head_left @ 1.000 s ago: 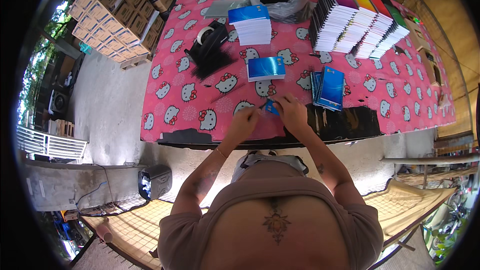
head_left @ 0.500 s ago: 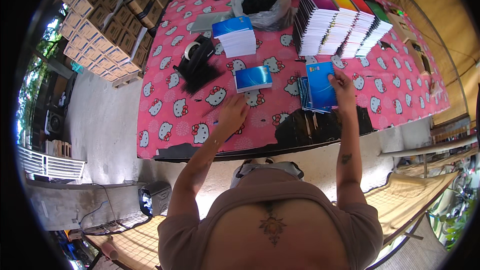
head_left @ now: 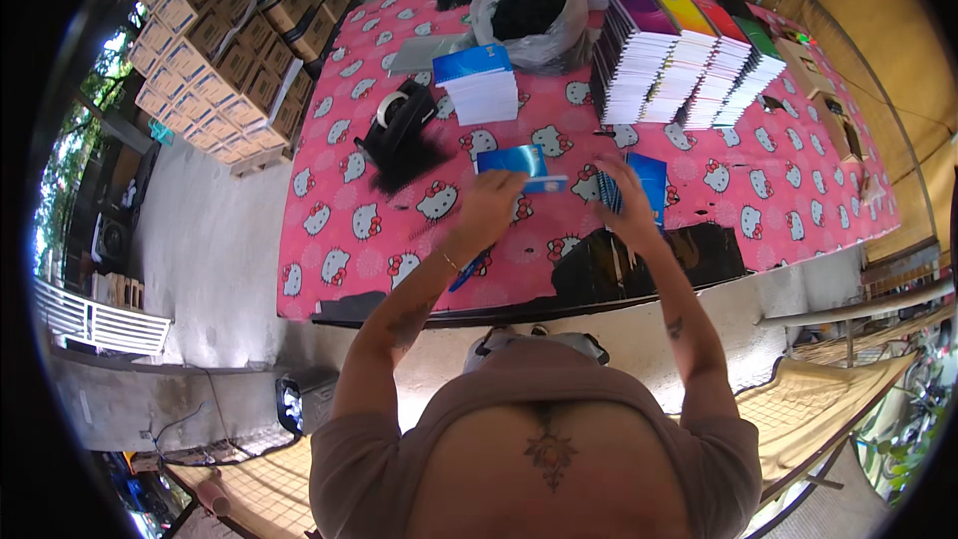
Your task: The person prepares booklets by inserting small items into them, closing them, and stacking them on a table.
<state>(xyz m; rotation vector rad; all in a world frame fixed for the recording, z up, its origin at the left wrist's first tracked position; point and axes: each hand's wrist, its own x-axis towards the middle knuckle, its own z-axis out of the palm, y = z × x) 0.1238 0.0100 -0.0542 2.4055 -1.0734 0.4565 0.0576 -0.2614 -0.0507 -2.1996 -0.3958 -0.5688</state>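
Fingers of the left hand (head_left: 492, 200) seem to pinch a blue-covered booklet (head_left: 545, 184) by its left end, just over the low blue stack (head_left: 512, 160). Those of the right hand (head_left: 627, 205) look loosely parted, at three o'clock beside the spiral-bound notebooks (head_left: 651, 182); blur hides whether they touch. A firm, level pinch that takes in cover and pages alike would probably keep the booklet's edges even, and the right fingers could steady its free end.

Taking the clock from between the hands, a translucent bag (head_left: 567, 38) stands open near twelve o'clock, heaped with black material (head_left: 526, 8) too blurred to name. At ten o'clock, on the floor, rise cardboard boxes (head_left: 215, 75), contents hidden. Between seven and eight, a dark bin (head_left: 319, 399) shows something pale inside.
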